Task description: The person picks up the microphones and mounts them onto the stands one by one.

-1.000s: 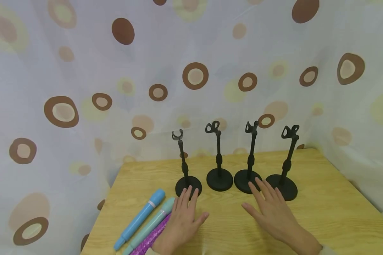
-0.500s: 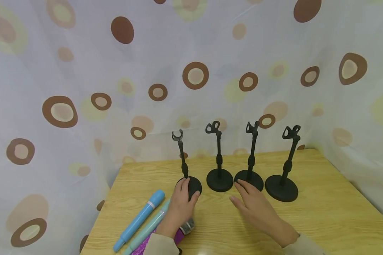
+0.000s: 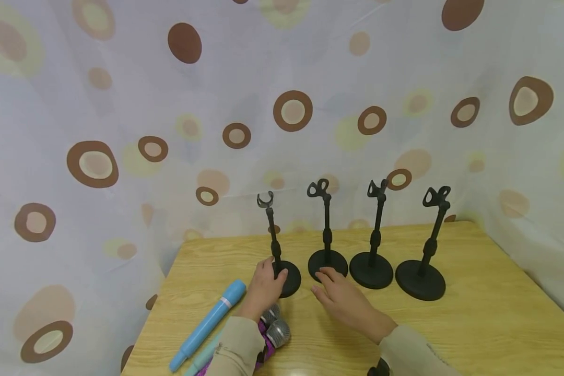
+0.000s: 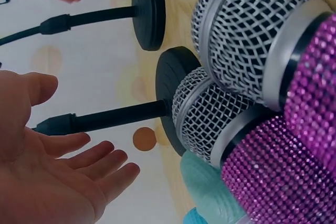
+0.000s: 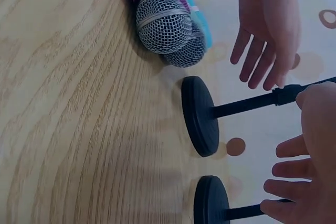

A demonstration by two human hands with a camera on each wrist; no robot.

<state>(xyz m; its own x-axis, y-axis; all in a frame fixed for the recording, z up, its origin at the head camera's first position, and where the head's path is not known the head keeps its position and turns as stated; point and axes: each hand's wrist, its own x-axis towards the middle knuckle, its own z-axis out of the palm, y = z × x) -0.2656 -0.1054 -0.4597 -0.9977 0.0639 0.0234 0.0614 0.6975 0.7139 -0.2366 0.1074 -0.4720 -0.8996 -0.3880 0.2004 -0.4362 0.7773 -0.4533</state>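
In the head view my left hand (image 3: 263, 284) is beside the leftmost black microphone stand (image 3: 289, 282), overlapping its round base. The left wrist view shows that hand's fingers extended and apart, with the stand's pole (image 4: 115, 116) passing behind them. My right hand (image 3: 345, 303) hovers with relaxed fingers in front of the second stand (image 3: 327, 237); the right wrist view shows its fingers (image 5: 291, 169) spread, holding nothing. Below my left forearm lie two purple rhinestone microphones (image 4: 268, 171) with silver mesh heads (image 3: 278, 333), partly hidden by the sleeve.
Two more black stands (image 3: 372, 269) (image 3: 421, 279) stand to the right on the wooden table (image 3: 489, 324). A blue microphone-shaped stick (image 3: 209, 324) and a mint one (image 3: 204, 357) lie at the left. A dotted curtain (image 3: 244, 62) hangs behind.
Both hands have moved left; the left one has come up to the leftmost stand's base, the right one from the right-hand stands toward the second. The purple microphones' mesh heads have come into view.
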